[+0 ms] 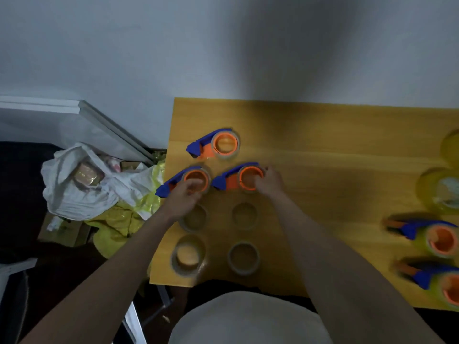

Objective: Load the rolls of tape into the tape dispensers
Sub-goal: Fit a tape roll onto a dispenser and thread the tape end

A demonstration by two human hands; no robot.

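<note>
Tape rolls point(243, 258), four loose, lie on table point(323, 170) just below both wrists. Left hand point(185, 198) curls fingers round near-left dispenser point(188, 180); right hand point(269, 182) grips rim of middle dispenser point(238, 178). Third dispenser point(216, 144), beyond fingertips, already holds roll. Advice: steady each body flat, seat roll squarely over orange hub, avoid tilting.

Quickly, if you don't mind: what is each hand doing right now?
Left hand: fingers curled on the near-left tape dispenser.
Right hand: gripping the middle tape dispenser at its roll.
</note>
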